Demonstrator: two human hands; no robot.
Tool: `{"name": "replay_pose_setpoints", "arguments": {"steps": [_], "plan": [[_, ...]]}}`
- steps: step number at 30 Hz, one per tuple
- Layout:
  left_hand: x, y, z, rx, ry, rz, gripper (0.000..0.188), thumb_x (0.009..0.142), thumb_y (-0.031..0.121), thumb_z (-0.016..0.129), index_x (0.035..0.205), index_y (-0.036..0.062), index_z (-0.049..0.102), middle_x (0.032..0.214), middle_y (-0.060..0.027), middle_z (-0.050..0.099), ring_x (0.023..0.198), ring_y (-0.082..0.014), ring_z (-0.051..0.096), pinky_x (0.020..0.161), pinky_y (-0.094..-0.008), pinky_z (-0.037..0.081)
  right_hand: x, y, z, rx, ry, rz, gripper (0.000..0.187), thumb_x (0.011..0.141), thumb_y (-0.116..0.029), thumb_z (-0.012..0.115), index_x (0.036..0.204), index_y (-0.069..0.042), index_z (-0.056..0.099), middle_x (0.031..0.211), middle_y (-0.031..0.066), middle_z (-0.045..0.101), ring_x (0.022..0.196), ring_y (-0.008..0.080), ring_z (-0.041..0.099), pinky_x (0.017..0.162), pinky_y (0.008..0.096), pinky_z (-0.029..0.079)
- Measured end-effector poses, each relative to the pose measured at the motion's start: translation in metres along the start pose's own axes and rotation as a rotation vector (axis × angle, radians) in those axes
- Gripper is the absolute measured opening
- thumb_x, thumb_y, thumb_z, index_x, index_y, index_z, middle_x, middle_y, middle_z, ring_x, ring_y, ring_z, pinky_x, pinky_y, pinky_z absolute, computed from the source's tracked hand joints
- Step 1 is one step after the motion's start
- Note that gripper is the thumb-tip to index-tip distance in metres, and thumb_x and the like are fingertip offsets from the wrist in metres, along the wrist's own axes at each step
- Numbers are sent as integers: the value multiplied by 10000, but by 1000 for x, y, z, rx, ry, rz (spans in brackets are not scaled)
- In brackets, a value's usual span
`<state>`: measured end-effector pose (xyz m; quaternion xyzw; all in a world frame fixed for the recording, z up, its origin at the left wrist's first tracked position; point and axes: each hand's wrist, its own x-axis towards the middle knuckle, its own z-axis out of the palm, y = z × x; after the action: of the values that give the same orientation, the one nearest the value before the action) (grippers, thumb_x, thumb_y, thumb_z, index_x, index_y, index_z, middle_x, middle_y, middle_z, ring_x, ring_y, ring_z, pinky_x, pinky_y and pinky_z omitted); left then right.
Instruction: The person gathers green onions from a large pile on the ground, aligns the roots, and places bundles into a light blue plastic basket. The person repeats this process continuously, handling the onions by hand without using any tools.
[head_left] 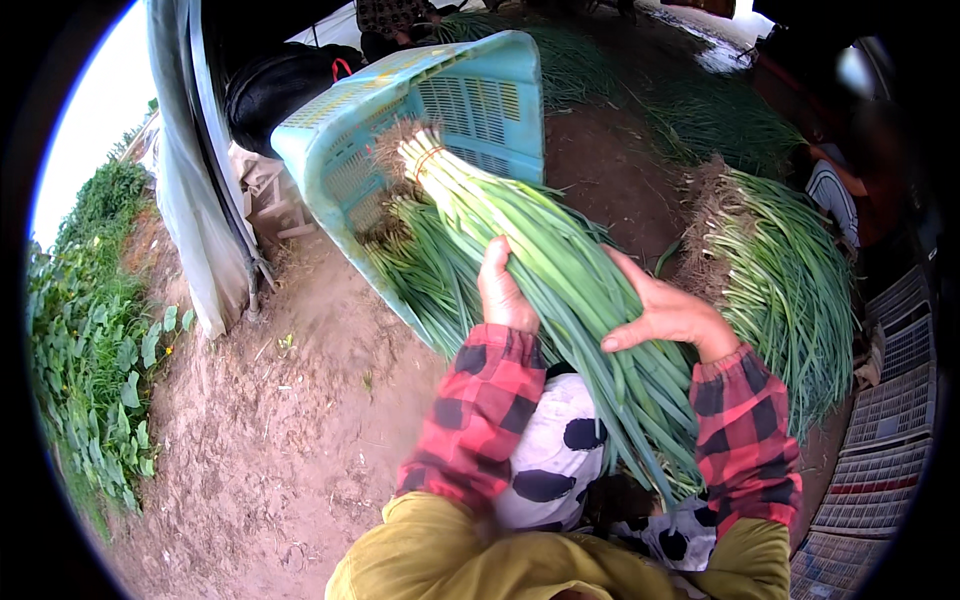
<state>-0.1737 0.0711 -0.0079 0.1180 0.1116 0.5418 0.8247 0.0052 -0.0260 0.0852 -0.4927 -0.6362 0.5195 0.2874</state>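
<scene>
A large bundle of green onions (560,260), tied with a reddish band near its white, rooty ends, slants across the middle in front of me. My left hand (508,288) grips its left side, fingers tucked underneath. From the right, my right hand (668,312) is curved round the leaves, thumb on top. The root end reaches over the mouth of a teal plastic crate (330,200), which is tipped on its side. Inside that crate lie more green onions (440,265), partly hidden by the bundle I hold. The leaf tips hang down by my knees.
A big heap of green onions (790,290) lies at the right, roots toward me. Slatted crates (885,410) line the right edge. Another person's arm (840,170) shows at far right. Plastic sheeting (190,180) hangs from a pole at left, near leafy plants (95,350).
</scene>
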Motion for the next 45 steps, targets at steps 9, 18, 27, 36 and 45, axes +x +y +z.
{"name": "replay_pose_setpoints", "arguments": {"steps": [9,18,27,36,45], "plan": [[114,162,-155,210,612,290,357,788,117,643,1074,-75,548,990,-181,648,780,-324,667,724,-445,567,231,102,82,276,-213,-74,884,780,-187,721,1474,-8,203,1432,132,386,1326,214,336,1097,332,252],[189,168,-284,978,913,521,829,685,67,756,1347,-123,293,1174,-244,577,1013,-328,603,903,-363,467,299,222,158,399,192,325,743,877,-171,560,1493,-118,147,1102,278,564,974,331,563,887,397,420],[197,148,-268,1264,913,364,962,743,220,733,1447,-95,156,1310,-265,498,1185,-344,508,1043,-344,346,262,249,170,-234,359,-240,719,959,-148,484,1506,-69,24,1269,220,521,1087,238,521,987,304,371],[203,168,-322,1247,769,138,481,744,222,727,1048,-138,631,993,-141,670,814,-218,617,777,-355,502,10,221,90,-171,174,-3,536,912,-247,581,1365,-25,401,1369,212,446,1187,361,510,985,392,414],[195,169,-283,1683,780,228,920,794,532,638,1381,-93,305,1421,-266,364,1180,-410,458,1002,-442,379,-256,261,15,-461,332,651,343,885,-238,614,1150,-21,613,1057,186,655,919,344,644,824,398,503]]}}
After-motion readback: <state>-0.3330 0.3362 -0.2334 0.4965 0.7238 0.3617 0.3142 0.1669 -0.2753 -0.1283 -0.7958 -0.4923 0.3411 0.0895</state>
